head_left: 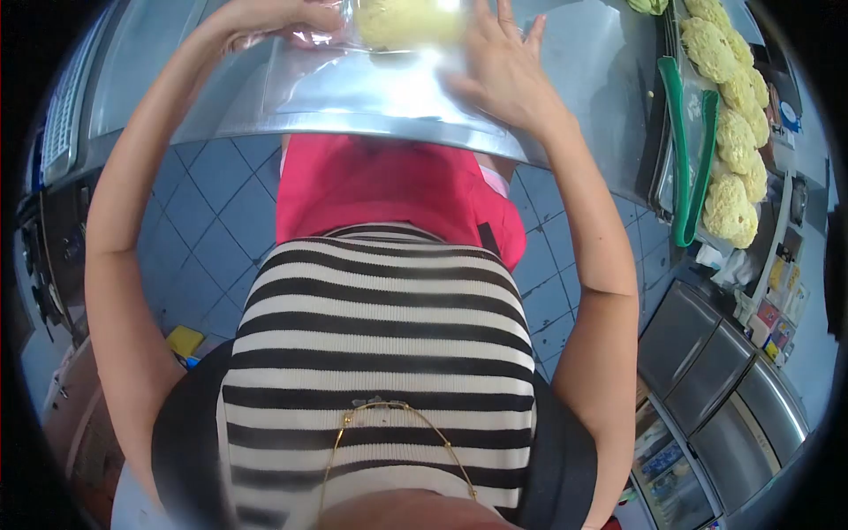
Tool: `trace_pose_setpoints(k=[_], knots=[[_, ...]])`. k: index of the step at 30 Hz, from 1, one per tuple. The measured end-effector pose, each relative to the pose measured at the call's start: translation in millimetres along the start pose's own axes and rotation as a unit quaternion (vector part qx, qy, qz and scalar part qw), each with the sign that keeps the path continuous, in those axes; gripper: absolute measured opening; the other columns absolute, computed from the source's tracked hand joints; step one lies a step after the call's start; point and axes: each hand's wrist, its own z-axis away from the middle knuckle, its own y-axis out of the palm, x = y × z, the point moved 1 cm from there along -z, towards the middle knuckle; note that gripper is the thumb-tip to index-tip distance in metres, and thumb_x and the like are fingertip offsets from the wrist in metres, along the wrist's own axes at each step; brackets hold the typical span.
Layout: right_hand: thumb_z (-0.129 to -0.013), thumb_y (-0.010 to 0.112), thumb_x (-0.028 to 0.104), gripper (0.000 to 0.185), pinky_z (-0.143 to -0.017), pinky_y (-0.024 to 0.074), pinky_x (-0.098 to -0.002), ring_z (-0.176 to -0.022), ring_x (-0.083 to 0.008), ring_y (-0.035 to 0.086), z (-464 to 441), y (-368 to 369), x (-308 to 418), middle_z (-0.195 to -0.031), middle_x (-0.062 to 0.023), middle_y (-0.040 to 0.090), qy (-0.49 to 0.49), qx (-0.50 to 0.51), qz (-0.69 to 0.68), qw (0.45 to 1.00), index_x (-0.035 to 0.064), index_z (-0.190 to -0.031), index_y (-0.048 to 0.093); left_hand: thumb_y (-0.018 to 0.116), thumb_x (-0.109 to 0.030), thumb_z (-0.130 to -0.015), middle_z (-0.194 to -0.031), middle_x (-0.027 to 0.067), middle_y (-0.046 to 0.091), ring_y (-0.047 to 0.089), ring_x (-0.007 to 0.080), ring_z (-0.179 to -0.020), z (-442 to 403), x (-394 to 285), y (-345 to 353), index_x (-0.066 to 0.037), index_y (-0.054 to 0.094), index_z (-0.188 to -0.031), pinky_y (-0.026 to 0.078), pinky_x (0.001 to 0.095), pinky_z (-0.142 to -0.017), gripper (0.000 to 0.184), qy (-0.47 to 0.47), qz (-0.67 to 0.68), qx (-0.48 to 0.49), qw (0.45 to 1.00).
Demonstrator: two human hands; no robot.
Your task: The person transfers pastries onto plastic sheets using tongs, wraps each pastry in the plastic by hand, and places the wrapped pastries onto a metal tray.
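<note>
At the top of the view a pale yellow mass (406,22), in or under clear plastic, lies on the metal table (583,88). On its left side, my left hand (296,16) has its fingers closed on the clear plastic (322,35). To the right of the yellow mass, my right hand (508,66) is spread with its fingers apart, palm side down, and its thumb is blurred. A clear sheet also shows on the metal below the yellow mass.
Green tongs (678,150) lie at the table's right side, beside a row of yellow noodle-like bundles (735,132). A white rack (66,115) stands at the far left. Steel cabinets (733,397) are at the lower right.
</note>
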Motion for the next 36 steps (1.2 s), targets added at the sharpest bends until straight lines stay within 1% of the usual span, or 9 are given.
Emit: trace_pose_setpoints(k=[9,18,21,26,27,29,30,33,36], knots=[[-0.074,0.057,0.019,0.038,-0.097,0.0181,-0.0644,-0.127,-0.0365,0.025,-6.0,21.5,-23.3,-0.127,-0.0178,0.040,-0.047,-0.117,-0.029,0.992,-0.0013,-0.106,0.053,0.056,-0.011,-0.083,-0.117,0.0153,0.052,0.056,0.0215,-0.103,21.9,-1.5,53.3,0.003,0.046,-0.117,0.054,0.0253,-0.072,0.038,0.021,0.474,0.109,0.874],[-0.071,0.061,0.013,0.038,-0.098,0.0231,-0.0575,-0.116,-0.0306,0.043,-10.4,15.2,-17.7,-0.111,-0.0126,0.054,-0.135,-0.228,0.006,0.964,0.0048,-0.107,0.054,0.050,-0.004,-0.084,-0.111,0.0182,0.054,0.057,0.0235,-0.101,30.3,7.1,72.5,0.005,0.038,-0.122,0.057,0.0293,-0.070,0.041,0.046,0.532,0.123,0.837],[-0.075,0.057,0.006,0.035,-0.081,0.0459,-0.0289,-0.086,-0.0245,0.061,-9.2,3.4,-3.8,-0.096,-0.0121,0.062,-0.138,-0.331,0.005,0.934,0.0014,-0.109,0.056,0.050,-0.003,-0.084,-0.111,0.0170,0.055,0.059,0.0224,-0.097,30.5,9.2,73.4,0.005,0.041,-0.120,0.056,0.0302,-0.070,0.037,0.058,0.546,0.120,0.827],[-0.076,0.059,0.010,0.045,-0.094,0.0392,-0.0329,-0.100,-0.0241,0.056,2.1,4.8,15.8,-0.104,-0.0147,0.059,-0.060,-0.260,-0.165,0.950,-0.0026,-0.118,0.047,0.051,-0.002,-0.084,-0.110,0.0157,0.056,0.060,0.0215,-0.095,29.3,11.8,70.6,0.004,0.043,-0.119,0.055,0.0316,-0.072,0.036,0.067,0.530,0.081,0.841],[-0.078,0.059,0.014,0.044,-0.094,0.0389,-0.0331,-0.102,-0.0240,0.055,7.2,3.2,24.7,-0.106,-0.0153,0.058,-0.014,-0.220,-0.380,0.899,-0.0039,-0.116,0.048,0.051,-0.002,-0.083,-0.109,0.0142,0.057,0.060,0.0206,-0.095,28.5,12.9,68.9,0.002,0.045,-0.116,0.054,0.0323,-0.074,0.034,0.079,0.522,0.084,0.845],[-0.082,0.058,0.022,0.044,-0.094,0.0385,-0.0335,-0.105,-0.0240,0.053,13.8,2.4,37.2,-0.110,-0.0165,0.055,0.081,-0.107,-0.739,0.660,-0.0064,-0.114,0.048,0.052,-0.002,-0.082,-0.107,0.0113,0.059,0.060,0.0189,-0.095,26.8,14.1,66.1,-0.002,0.050,-0.111,0.053,0.0336,-0.078,0.029,0.101,0.505,0.093,0.852],[-0.082,0.058,0.022,0.044,-0.094,0.0385,-0.0335,-0.105,-0.0240,0.053,13.4,0.1,37.5,-0.110,-0.0165,0.055,0.081,-0.109,-0.739,0.660,-0.0064,-0.114,0.048,0.052,-0.002,-0.082,-0.107,0.0113,0.059,0.060,0.0189,-0.095,25.8,14.0,65.5,-0.002,0.050,-0.111,0.053,0.0336,-0.078,0.029,0.101,0.505,0.094,0.852],[-0.087,0.049,0.023,0.042,-0.089,0.0390,-0.0293,-0.103,-0.0175,0.050,9.1,-7.6,39.7,-0.114,-0.0099,0.053,0.065,-0.022,-0.896,0.438,-0.0012,-0.121,0.044,0.052,-0.002,-0.083,-0.106,0.0101,0.059,0.060,0.0174,-0.093,24.8,12.5,62.6,-0.002,0.051,-0.111,0.052,0.0339,-0.079,0.028,0.105,0.465,0.097,0.873],[-0.089,0.047,0.027,0.042,-0.087,0.0401,-0.0291,-0.102,-0.0164,0.051,8.2,-8.5,34.1,-0.112,-0.0098,0.054,0.101,-0.011,-0.848,0.521,-0.0013,-0.120,0.045,0.052,-0.003,-0.083,-0.106,0.0091,0.059,0.060,0.0164,-0.092,26.2,6.9,63.3,-0.002,0.050,-0.112,0.052,0.0344,-0.080,0.029,0.097,0.443,0.076,0.888]])
